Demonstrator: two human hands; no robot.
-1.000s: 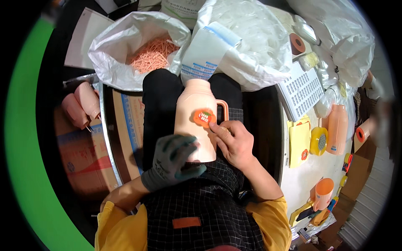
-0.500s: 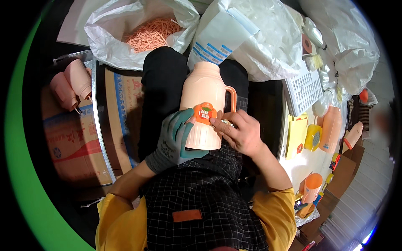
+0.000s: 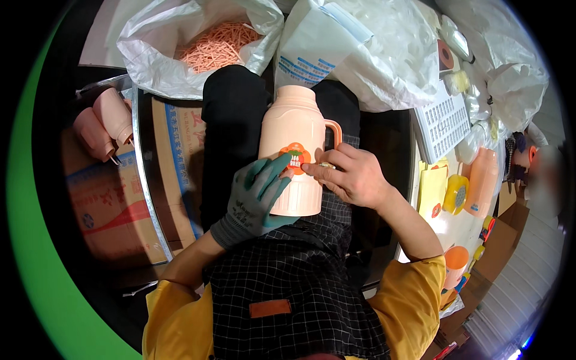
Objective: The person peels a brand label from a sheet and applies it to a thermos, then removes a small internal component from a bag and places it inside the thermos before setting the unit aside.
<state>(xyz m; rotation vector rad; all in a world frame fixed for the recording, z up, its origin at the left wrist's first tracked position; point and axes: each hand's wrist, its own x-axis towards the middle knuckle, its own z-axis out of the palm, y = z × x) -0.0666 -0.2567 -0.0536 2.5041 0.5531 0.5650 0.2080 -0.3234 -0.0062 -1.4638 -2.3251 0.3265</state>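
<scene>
A peach-coloured thermos jug (image 3: 295, 129) stands across my lap, its neck pointing away from me and its handle (image 3: 336, 131) on the right. A red-orange flower-shaped sticker (image 3: 294, 151) is on the front of its body. My left hand (image 3: 255, 191), in a grey-green glove, supports the jug's lower left side, its fingertips on the sticker's lower left. My right hand (image 3: 354, 175) is bare and closed, a digit tip pressing the sticker's right edge. A small shiny thing (image 3: 327, 165) shows at its curled fingers; I cannot tell what it is.
A white bag with peach strips (image 3: 219, 49) lies ahead, beside a bag of clear plastic (image 3: 390, 57). On the right table are a label sheet (image 3: 444, 123), yellow sticker backing (image 3: 432, 189) and another peach jug body (image 3: 480, 180). Peach parts (image 3: 112, 114) and cartons (image 3: 114, 210) are left.
My left fingers have moved up and right over the sticker's lower left. My right hand has shifted slightly up and right, its wrist raised, still at the sticker's right edge.
</scene>
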